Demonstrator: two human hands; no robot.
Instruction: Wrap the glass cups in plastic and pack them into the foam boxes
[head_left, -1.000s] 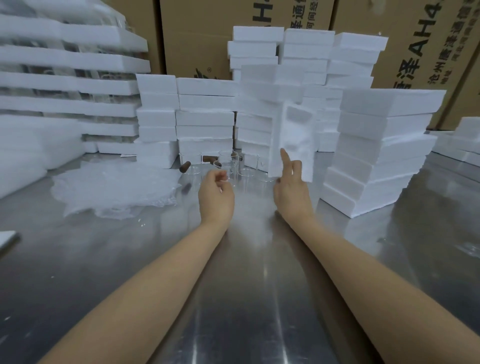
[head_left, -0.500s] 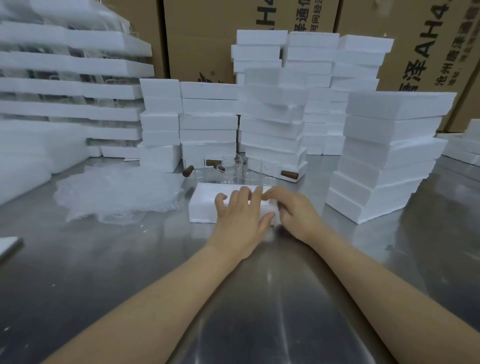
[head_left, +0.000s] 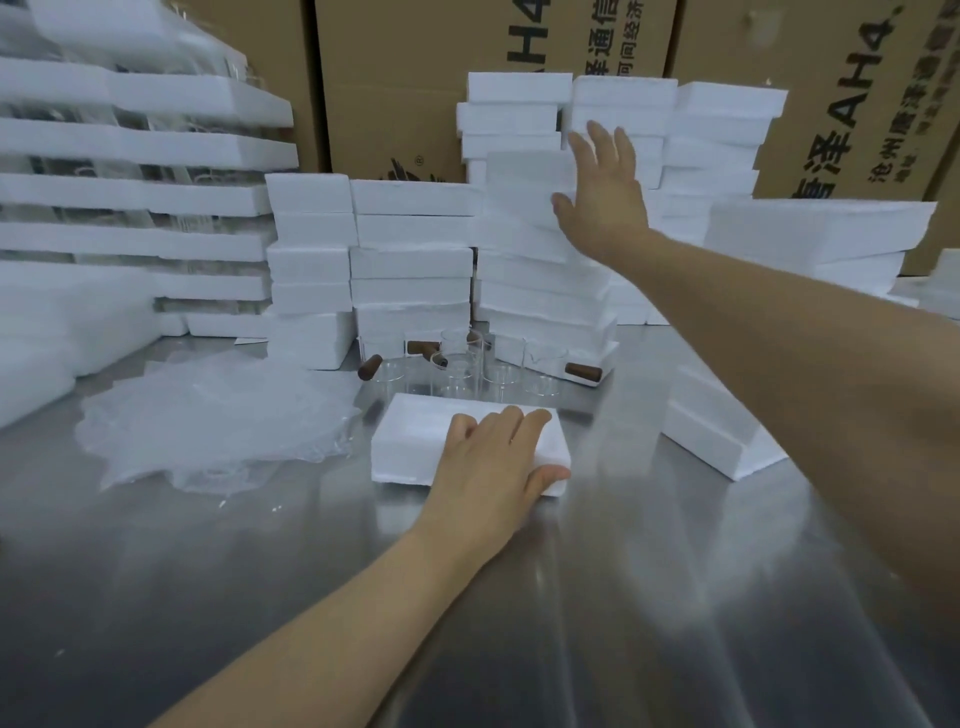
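Cartons (head_left: 395, 78), brown and printed, close off the far side. Steel table (head_left: 571, 597) runs from them to me. Foam stacks (head_left: 410, 270) line its far half. The middle stack (head_left: 524, 291) is the one that matters: its blocks lie long axis left-right, the upper ones skewed a little off the lower. Plastic sheets (head_left: 208, 415) lie in a crumpled heap at left. One foam box (head_left: 415, 441) lies flat at table centre, long axis left-right, just right of the heap. I cannot tell whether its cavity faces up. Glass cups (head_left: 462, 364), unwrapped, stand clustered just beyond the box's far edge, with brown handles (head_left: 582, 371) pointing sideways.

Left hand (head_left: 488, 467): palm down on the right half of the box, fingers straight across the top, thumb along the near right corner. It is pressing, not gripping.

Right hand (head_left: 602, 197): arm stretched far and up, fingers spread and straight, holding nothing. The palm is at the front face of the middle stack's upper blocks. I cannot confirm contact.

Judgement: the next foam piece lies straight ahead of the right hand, far from and above the box, so right is the nearer hand. The cups lie nearer the left.
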